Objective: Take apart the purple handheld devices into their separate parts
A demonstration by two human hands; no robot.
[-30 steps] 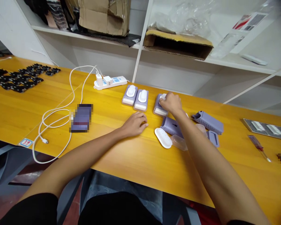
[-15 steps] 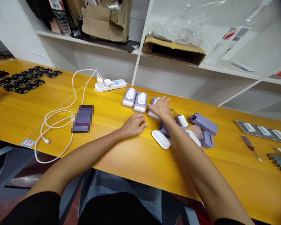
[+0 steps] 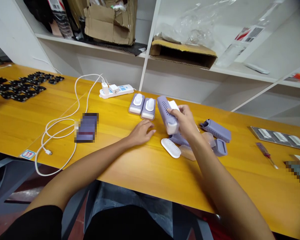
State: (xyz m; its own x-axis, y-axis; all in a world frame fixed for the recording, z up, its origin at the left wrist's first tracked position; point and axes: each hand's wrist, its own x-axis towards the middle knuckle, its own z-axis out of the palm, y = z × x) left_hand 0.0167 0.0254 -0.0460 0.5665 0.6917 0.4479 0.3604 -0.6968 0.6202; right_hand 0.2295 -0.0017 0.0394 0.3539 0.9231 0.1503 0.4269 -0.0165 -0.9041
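White panelled shelving (image 3: 110, 71): spans the top of the frame, behind everything else.
Yellow-brown wooden worktop (image 3: 125, 163): crosses the middle of the frame from left edge to right edge.
Right hand (image 3: 187, 121): just right of centre, its grip clamped on a lilac perforated plastic block with a white end (image 3: 164, 112); most fingers are hidden behind it.
Left hand (image 3: 141, 132): at the centre, resting on the worktop, thumb and fingers apart, nothing in its grip.
Lilac perforated shell (image 3: 218, 130): right of centre, lying with an open end toward the left.
Held block: tilted, right of centre; I cannot tell whether its lower end touches anything. Best lifted clear of the pieces under it, I judge.
Lilac blocks with white oval tops (image 3: 148, 108): a pair side by side, just left of the held block; worth leaving unbumped.
White oval ridged pad (image 3: 170, 148): on the worktop, below the held block.
Thumb: on the perforated face. Flat, even pressure should stop the block rolling; the left hand seems near enough to steady the white end.
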